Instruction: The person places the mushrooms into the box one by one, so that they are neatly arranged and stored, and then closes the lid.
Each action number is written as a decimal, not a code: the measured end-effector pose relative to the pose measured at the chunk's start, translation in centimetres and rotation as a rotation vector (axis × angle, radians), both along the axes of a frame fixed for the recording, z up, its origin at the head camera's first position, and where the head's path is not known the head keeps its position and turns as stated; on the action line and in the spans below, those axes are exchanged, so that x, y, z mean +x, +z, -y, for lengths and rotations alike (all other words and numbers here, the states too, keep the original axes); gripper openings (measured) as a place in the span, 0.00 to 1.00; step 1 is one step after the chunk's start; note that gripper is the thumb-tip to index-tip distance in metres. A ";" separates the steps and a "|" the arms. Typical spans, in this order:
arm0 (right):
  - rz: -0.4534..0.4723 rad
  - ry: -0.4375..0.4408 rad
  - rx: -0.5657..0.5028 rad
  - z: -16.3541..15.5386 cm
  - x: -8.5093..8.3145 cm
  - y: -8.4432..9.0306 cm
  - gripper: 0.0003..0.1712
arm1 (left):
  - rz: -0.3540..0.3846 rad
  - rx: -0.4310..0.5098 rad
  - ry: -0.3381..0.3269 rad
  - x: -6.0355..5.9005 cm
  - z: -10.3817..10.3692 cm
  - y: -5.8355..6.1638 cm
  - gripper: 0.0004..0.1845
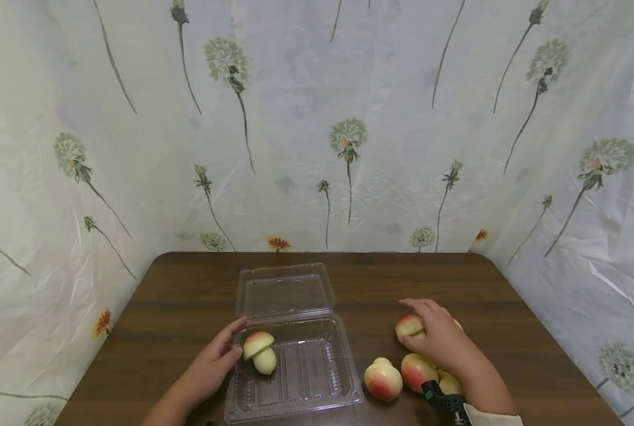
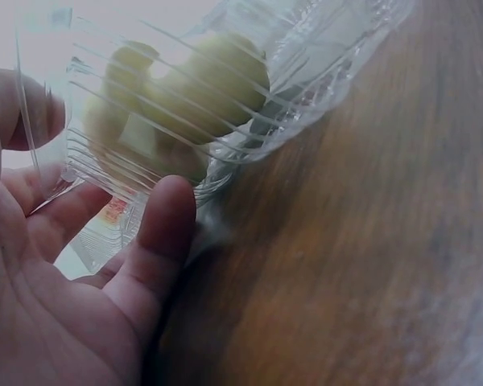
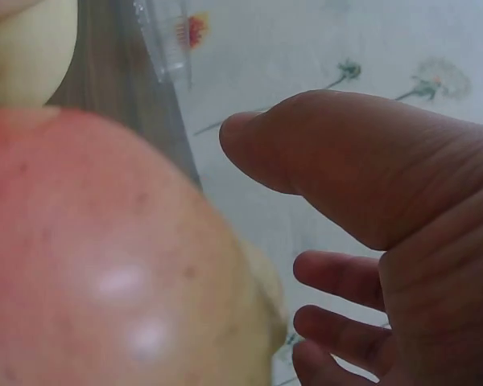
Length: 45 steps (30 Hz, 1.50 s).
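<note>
A clear plastic clamshell container point(image 1: 296, 408) lies with its lid folded back. Inside, on its left, rests a toy mushroom point(image 1: 264, 360) with a red-and-yellow cap and pale stem. My left hand point(image 1: 209, 365) holds the container's left rim; in the left wrist view its fingers point(image 2: 165, 221) lie on both sides of the plastic edge. My right hand point(image 1: 440, 332) reaches over another toy mushroom point(image 1: 408, 325), thumb and fingers spread around it. In the right wrist view a gap shows between thumb and fingers, and a large red-yellow cap point(image 3: 105, 257) fills the left.
Nearer the front, right of the container, lie another toy mushroom point(image 1: 383, 380) and a red-and-yellow one point(image 1: 419, 373) beside my right wrist, with a pale piece point(image 1: 449, 383) partly hidden. The brown wooden table point(image 1: 189, 296) ends at a dandelion-printed curtain point(image 1: 296, 148).
</note>
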State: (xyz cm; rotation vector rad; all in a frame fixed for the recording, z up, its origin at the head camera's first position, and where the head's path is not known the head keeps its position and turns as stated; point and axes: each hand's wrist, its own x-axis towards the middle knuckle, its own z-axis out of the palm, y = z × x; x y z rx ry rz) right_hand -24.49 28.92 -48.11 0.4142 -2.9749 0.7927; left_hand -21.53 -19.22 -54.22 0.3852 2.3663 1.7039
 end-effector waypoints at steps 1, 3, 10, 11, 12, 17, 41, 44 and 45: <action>0.002 0.003 -0.001 0.0 -0.1 -0.2 0.40 | 0.000 -0.003 0.004 0.0 0.0 0.0 0.32; 0.005 0.010 -0.004 -0.1 -0.2 -0.5 0.40 | 0.005 -0.005 0.007 0.1 0.0 0.0 0.32; 0.020 0.011 -0.018 -0.4 -0.4 -1.5 0.42 | 0.021 -0.001 0.001 0.2 -0.2 0.3 0.32; 0.025 0.008 -0.021 -0.4 -0.4 -1.7 0.42 | 0.022 0.000 0.000 0.1 -0.2 0.3 0.32; 0.030 0.005 -0.022 -0.4 -0.4 -1.7 0.43 | 0.022 0.002 -0.003 0.1 -0.2 0.4 0.32; 0.063 -0.002 -0.028 -0.4 -0.5 -2.0 0.43 | 0.020 0.000 -0.006 0.0 -0.2 0.5 0.32; 0.268 -0.033 -0.091 -0.6 -0.8 -2.2 0.42 | 0.015 0.010 -0.008 -0.1 -0.1 0.3 0.32; 0.269 -0.042 -0.088 -0.5 -0.8 -2.3 0.42 | 0.015 0.012 -0.004 -0.1 -0.1 0.3 0.32; 0.268 -0.045 -0.084 -0.5 -0.9 -2.2 0.42 | 0.015 0.011 -0.003 -0.1 -0.1 0.3 0.32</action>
